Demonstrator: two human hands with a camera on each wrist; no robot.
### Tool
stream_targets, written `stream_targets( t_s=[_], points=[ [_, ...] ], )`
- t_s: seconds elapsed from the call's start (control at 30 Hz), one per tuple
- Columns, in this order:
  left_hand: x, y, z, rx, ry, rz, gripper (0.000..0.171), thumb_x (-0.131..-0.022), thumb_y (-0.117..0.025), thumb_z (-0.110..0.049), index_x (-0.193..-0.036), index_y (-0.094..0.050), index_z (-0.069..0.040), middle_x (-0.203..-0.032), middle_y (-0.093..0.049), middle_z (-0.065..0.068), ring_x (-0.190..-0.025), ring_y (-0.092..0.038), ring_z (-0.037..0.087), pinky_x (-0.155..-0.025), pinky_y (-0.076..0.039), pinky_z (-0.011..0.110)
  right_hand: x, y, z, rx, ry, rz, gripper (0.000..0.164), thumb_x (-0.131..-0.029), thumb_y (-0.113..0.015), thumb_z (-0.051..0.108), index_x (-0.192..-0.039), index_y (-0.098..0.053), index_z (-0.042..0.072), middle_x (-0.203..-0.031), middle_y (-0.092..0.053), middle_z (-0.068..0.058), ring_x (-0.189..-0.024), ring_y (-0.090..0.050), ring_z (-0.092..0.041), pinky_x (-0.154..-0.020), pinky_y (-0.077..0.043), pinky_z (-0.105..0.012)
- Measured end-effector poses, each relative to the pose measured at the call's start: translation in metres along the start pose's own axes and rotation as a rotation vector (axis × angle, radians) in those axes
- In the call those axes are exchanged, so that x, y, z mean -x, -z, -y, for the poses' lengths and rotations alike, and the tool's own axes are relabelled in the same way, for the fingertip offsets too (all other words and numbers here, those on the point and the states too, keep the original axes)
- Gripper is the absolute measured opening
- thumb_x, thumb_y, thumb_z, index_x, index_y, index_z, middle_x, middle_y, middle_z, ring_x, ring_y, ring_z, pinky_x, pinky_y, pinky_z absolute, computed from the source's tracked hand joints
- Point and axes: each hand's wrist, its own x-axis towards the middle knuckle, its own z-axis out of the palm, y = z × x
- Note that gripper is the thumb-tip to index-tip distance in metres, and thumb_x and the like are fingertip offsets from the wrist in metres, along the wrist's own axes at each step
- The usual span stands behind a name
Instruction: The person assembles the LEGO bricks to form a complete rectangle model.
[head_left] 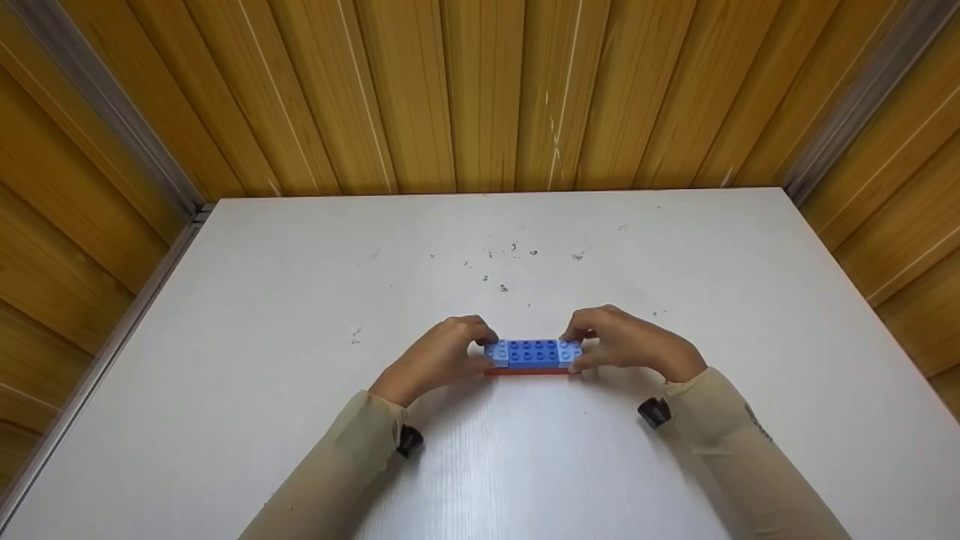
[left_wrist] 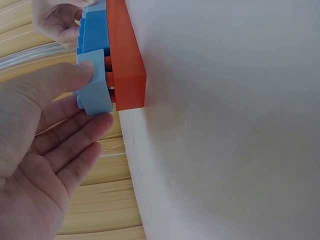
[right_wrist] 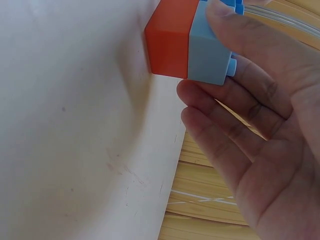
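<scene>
A long red building brick (head_left: 532, 371) lies on the white table, topped by a row of blue ones. The dark blue brick (head_left: 532, 352) forms the middle, between a left light blue brick (left_wrist: 95, 92) and a right light blue brick (right_wrist: 209, 55). My left hand (head_left: 446, 352) pinches the left one between thumb and fingers. In the left wrist view, red studs show in a gap under it, so it sits tilted and not flush. My right hand (head_left: 630, 343) pinches the right one, which meets the red brick without a gap in the right wrist view.
The white table (head_left: 285, 300) has dark scuff marks beyond the hands. Wood-look panel walls (head_left: 480, 97) stand behind it and at both sides. A black wrist camera (head_left: 409, 442) hangs at the left sleeve, another black camera (head_left: 654, 412) at the right sleeve.
</scene>
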Motion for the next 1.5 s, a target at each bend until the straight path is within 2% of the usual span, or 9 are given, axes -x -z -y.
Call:
stream_targets(
  t_s=[0.2, 0.5, 0.67, 0.87, 1.03, 1.3, 1.5],
  points=[
    [-0.0009, 0.0003, 0.0006, 0.006, 0.000, 0.005, 0.028, -0.083, -0.072, -0.011, -0.110, -0.071, -0.004, -0.106, -0.070, 0.005, -0.099, -0.064, 0.018, -0.092, -0.051, 0.034, -0.0009, 0.0001, 0.0007, 0.006, 0.000, -0.004, 0.030, -0.077, -0.080, 0.018, -0.100, -0.066, 0.007, -0.104, -0.069, -0.005, -0.100, -0.061, -0.020, -0.089, -0.050, -0.040],
    [-0.0018, -0.0002, 0.0021, 0.049, -0.007, -0.006, 0.026, -0.081, -0.070, -0.007, -0.107, -0.072, -0.003, -0.102, -0.069, 0.005, -0.094, -0.063, 0.017, -0.086, -0.052, 0.032, -0.0002, 0.0016, 0.0006, -0.006, 0.024, -0.003, 0.031, -0.076, -0.081, 0.017, -0.102, -0.067, 0.005, -0.104, -0.070, -0.007, -0.102, -0.063, -0.023, -0.092, -0.051, -0.044],
    [-0.0022, -0.0012, 0.0021, 0.060, 0.006, -0.006, 0.026, -0.081, -0.070, -0.007, -0.107, -0.072, -0.003, -0.102, -0.069, 0.005, -0.094, -0.063, 0.017, -0.086, -0.052, 0.033, -0.0005, 0.0011, 0.0005, 0.006, 0.024, -0.002, 0.031, -0.076, -0.081, 0.018, -0.101, -0.067, 0.005, -0.103, -0.070, -0.006, -0.100, -0.063, -0.022, -0.091, -0.051, -0.043],
    [-0.0020, -0.0023, 0.0041, 0.086, -0.018, -0.020, 0.026, -0.080, -0.070, -0.005, -0.106, -0.072, -0.002, -0.101, -0.070, 0.006, -0.093, -0.063, 0.017, -0.086, -0.053, 0.033, -0.0005, 0.0013, 0.0002, 0.010, 0.029, -0.001, 0.031, -0.076, -0.081, 0.018, -0.101, -0.067, 0.005, -0.103, -0.070, -0.006, -0.099, -0.063, -0.021, -0.090, -0.051, -0.042],
    [-0.0015, -0.0028, 0.0050, 0.114, -0.013, -0.019, 0.026, -0.080, -0.071, -0.005, -0.107, -0.072, -0.002, -0.102, -0.070, 0.007, -0.095, -0.063, 0.017, -0.087, -0.053, 0.035, -0.0008, 0.0007, -0.0005, 0.000, 0.028, -0.001, 0.031, -0.076, -0.081, 0.018, -0.101, -0.067, 0.005, -0.104, -0.070, -0.007, -0.100, -0.064, -0.022, -0.091, -0.051, -0.043],
    [-0.0009, -0.0046, 0.0055, 0.096, 0.005, -0.016, 0.029, -0.080, -0.074, -0.008, -0.108, -0.071, -0.002, -0.104, -0.071, 0.006, -0.097, -0.063, 0.018, -0.090, -0.051, 0.034, -0.0010, -0.0010, -0.0021, -0.004, 0.013, 0.001, 0.032, -0.076, -0.081, 0.018, -0.102, -0.067, 0.005, -0.104, -0.070, -0.006, -0.100, -0.063, -0.020, -0.092, -0.051, -0.043],
    [-0.0001, -0.0050, 0.0046, 0.089, -0.022, -0.038, 0.027, -0.079, -0.074, -0.005, -0.105, -0.072, 0.000, -0.101, -0.071, 0.009, -0.096, -0.065, 0.019, -0.088, -0.053, 0.034, -0.0014, -0.0015, -0.0022, -0.016, 0.007, -0.011, 0.032, -0.075, -0.082, 0.019, -0.100, -0.067, 0.007, -0.104, -0.070, -0.005, -0.099, -0.062, -0.019, -0.090, -0.050, -0.042]
  ],
)
